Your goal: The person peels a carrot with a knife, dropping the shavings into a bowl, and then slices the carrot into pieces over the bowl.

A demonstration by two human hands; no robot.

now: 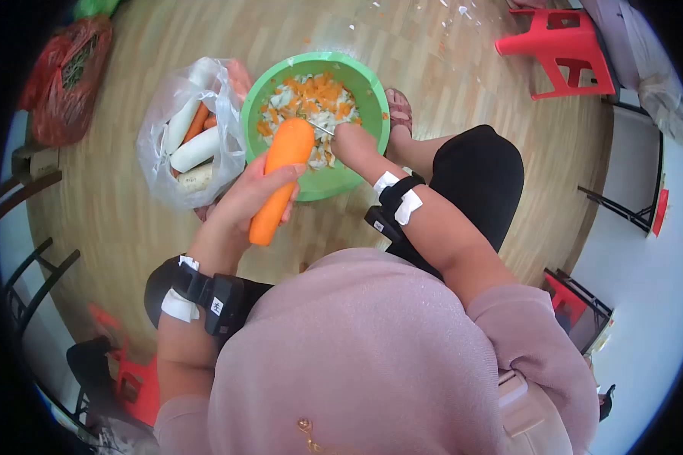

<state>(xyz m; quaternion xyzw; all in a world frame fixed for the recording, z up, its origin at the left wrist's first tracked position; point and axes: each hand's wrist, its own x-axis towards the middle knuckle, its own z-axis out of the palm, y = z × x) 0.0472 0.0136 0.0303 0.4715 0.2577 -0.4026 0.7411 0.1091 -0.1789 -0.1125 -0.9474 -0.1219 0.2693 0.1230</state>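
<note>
My left hand (243, 189) is wrapped round the lower half of a thick, peeled-looking orange carrot (284, 155), held tilted with its upper end over the bowl's near left side. Closed in my right hand (353, 145) is a knife (322, 130); only its thin metal blade shows, pointing at the carrot's upper end, and the handle is hidden in the fist. Below both is a green plastic basin (357, 70) on the floor, holding cut orange carrot pieces (319, 92) and whitish pieces (325, 120).
Left of the basin stands a clear plastic bag (155, 163) with white radishes (196, 149) and carrots (197, 121). Farther left is a red bag (70, 98) with greens. A red stool (558, 49) stands at the upper right. White scraps (464, 11) lie on the wooden floor (440, 83).
</note>
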